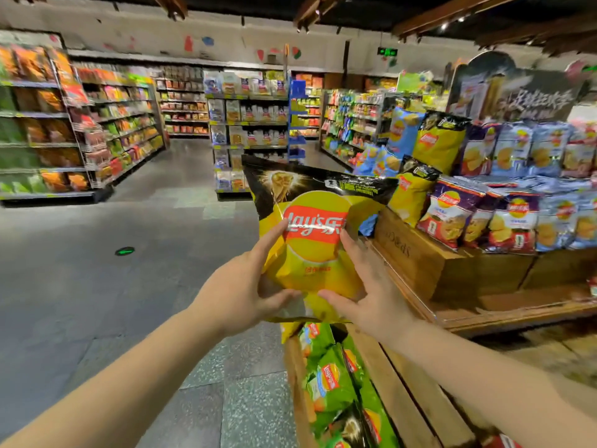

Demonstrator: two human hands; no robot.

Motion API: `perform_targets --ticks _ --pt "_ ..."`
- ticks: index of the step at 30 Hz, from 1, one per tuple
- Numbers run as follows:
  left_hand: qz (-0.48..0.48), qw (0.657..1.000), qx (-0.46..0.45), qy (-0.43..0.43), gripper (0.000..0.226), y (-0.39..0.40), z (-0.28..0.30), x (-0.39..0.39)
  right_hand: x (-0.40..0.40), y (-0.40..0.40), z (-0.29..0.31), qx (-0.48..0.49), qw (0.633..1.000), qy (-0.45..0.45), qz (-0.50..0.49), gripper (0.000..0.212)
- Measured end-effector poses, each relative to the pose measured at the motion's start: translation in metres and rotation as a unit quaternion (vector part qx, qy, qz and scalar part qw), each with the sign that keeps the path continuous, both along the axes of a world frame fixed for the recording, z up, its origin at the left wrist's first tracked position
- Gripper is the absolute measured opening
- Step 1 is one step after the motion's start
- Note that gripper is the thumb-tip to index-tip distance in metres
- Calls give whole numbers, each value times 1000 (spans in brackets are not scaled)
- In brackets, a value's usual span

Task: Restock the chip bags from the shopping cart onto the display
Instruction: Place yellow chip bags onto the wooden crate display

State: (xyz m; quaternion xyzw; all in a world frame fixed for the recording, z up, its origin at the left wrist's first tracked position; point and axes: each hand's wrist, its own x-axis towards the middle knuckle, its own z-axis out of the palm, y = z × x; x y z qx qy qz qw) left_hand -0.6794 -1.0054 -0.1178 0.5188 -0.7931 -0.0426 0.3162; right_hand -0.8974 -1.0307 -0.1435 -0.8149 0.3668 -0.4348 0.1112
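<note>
We grip the yellow bag point(315, 250) by its lower sides, left hand point(245, 286) and right hand point(371, 286) closed, label facing us, to seat it upright on the display point(416, 253) at right.

We are standing in a supermarket snack aisle.

Long metal shelving units point(106, 124) packed with colourful packets line the grey tiled floor point(97, 270) on our left and ahead, while a stepped wooden crate display point(420, 253) on our right carries rows of purple, blue and yellow crisp bags point(484, 215). A green exit sign point(387, 52) glows on the far wall, under dark ceiling beams point(452, 11).
</note>
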Motion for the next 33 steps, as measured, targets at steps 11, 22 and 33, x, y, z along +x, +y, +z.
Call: perform_targets --ticks 11,22,33 --pt "-108 994 30 -20 97 -161 -29 26 16 -123 -31 66 995 15 -78 84" --pt "-224 972 70 -32 97 -388 -25 2 1 -297 -42 45 980 -11 -192 73" --pt "-355 926 120 -34 107 -545 -76 -78 -45 -390 -88 32 944 54 -324 74"
